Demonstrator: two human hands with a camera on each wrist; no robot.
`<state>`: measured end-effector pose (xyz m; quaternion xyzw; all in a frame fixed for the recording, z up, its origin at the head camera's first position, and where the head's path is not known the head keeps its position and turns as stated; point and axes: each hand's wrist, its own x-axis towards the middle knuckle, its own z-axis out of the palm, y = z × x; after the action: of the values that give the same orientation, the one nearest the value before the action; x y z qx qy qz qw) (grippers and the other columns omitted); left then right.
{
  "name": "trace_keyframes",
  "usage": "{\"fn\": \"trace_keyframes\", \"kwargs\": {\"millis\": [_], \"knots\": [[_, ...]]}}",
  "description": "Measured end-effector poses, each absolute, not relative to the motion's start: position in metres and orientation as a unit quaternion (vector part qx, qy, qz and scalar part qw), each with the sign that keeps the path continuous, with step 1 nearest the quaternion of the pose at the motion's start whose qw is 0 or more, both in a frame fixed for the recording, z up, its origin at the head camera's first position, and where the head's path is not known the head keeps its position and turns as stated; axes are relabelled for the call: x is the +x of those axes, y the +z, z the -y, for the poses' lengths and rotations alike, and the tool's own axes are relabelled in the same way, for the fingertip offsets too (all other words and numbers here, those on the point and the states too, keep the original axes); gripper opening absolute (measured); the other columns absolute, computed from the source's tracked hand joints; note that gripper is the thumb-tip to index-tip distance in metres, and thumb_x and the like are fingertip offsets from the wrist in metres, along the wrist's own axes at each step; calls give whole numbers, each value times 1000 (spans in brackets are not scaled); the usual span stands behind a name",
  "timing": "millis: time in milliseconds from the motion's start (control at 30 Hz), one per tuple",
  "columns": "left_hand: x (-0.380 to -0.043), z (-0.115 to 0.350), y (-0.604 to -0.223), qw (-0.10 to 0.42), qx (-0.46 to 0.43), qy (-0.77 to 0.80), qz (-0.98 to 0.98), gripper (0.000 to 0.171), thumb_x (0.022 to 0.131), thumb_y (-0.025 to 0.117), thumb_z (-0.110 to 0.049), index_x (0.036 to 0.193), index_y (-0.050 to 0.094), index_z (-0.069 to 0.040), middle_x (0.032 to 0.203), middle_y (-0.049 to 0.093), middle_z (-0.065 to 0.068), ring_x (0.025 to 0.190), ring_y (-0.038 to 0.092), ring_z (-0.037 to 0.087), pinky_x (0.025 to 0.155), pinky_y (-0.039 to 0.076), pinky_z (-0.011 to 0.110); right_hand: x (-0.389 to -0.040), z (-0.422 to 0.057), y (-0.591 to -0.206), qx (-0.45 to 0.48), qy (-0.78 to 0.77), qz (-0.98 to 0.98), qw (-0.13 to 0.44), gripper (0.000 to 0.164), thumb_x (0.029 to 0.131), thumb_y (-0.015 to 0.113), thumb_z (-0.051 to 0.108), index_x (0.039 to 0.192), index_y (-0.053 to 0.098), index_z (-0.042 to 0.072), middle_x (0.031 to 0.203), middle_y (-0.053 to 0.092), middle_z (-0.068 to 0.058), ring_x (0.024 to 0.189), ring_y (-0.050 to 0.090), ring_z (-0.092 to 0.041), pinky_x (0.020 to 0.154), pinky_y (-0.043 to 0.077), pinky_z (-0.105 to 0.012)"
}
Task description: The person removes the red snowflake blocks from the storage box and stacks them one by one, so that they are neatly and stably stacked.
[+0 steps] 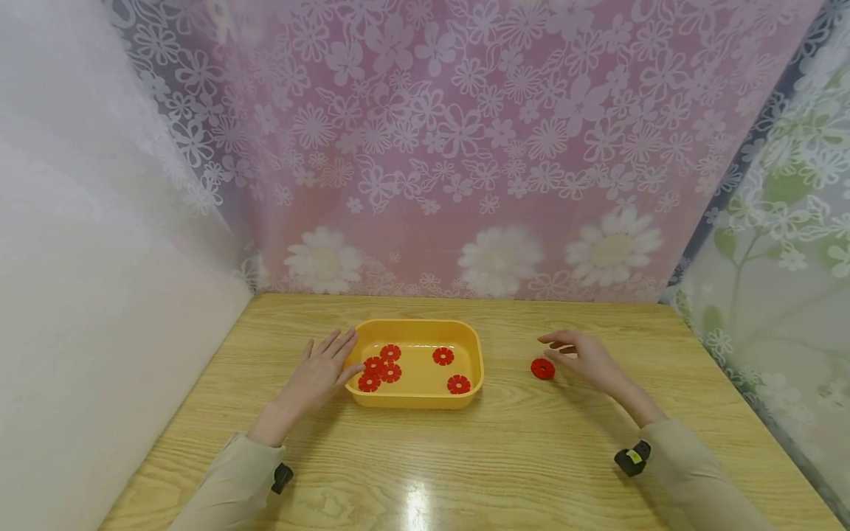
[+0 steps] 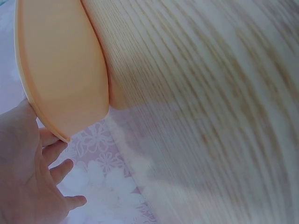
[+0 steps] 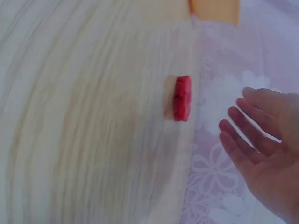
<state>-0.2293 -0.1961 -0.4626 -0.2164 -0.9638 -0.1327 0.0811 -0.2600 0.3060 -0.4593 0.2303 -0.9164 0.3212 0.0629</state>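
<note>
A yellow plastic basin [image 1: 415, 400] holds several red flower-shaped discs [image 1: 443, 356], most of them grouped at its left end. My left hand [image 1: 319, 377] rests against the basin's left rim with its fingers extended and its thumb reaching over the edge. In the left wrist view, that hand [image 2: 28, 172] touches the rim, its fingers spread apart. To the right of the basin, a short red stack of notched discs [image 3: 182, 98] lies on the table. My right hand [image 1: 587, 359] hovers just beside the stack, fingers loosely bent and holding nothing.
The wooden table [image 1: 425, 450] reaches back to a pink floral curtain [image 1: 425, 169]. A pale wall [image 1: 113, 221] stands along the left, and a leaf-patterned sheet [image 1: 777, 243] along the right.
</note>
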Motion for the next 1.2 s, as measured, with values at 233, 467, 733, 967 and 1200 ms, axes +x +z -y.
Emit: {"fn": "trace_keyframes", "kwargs": {"millis": [233,467,733,967,1200], "knots": [[-229,197,-462,79,-215,-132,964,69,104,56,-43,158,36,-5,164,32,12,152,25,38,116,14,72,-262,-295,-450,223,344,907,97,34,99,68,15,131,68,6,127,69,-15,108,69,-37,89,56,-51],[-229,198,-461,83,-217,-134,963,69,103,57,-41,157,37,-4,163,33,12,151,27,39,115,15,73,-264,-267,-434,227,375,894,88,37,98,69,19,134,67,10,132,67,-14,114,67,-40,94,53,-57],[-228,197,-458,77,-215,-137,964,69,103,57,-40,157,36,-4,163,33,13,151,26,39,115,16,73,-276,-223,-430,274,402,870,76,36,96,71,11,132,68,6,132,67,-15,118,65,-36,98,53,-52],[-226,196,-457,75,-217,-135,964,68,104,57,-39,157,35,-3,164,32,13,151,26,39,115,16,73,-289,-186,-436,310,386,867,57,38,94,72,7,132,67,1,132,66,-15,121,63,-35,99,53,-48],[-227,197,-458,70,-217,-138,964,68,104,56,-39,158,34,-4,164,31,12,151,25,38,115,15,73,-298,-158,-439,345,339,875,6,42,93,74,7,133,65,-2,133,65,-17,122,61,-37,100,53,-48]]}}
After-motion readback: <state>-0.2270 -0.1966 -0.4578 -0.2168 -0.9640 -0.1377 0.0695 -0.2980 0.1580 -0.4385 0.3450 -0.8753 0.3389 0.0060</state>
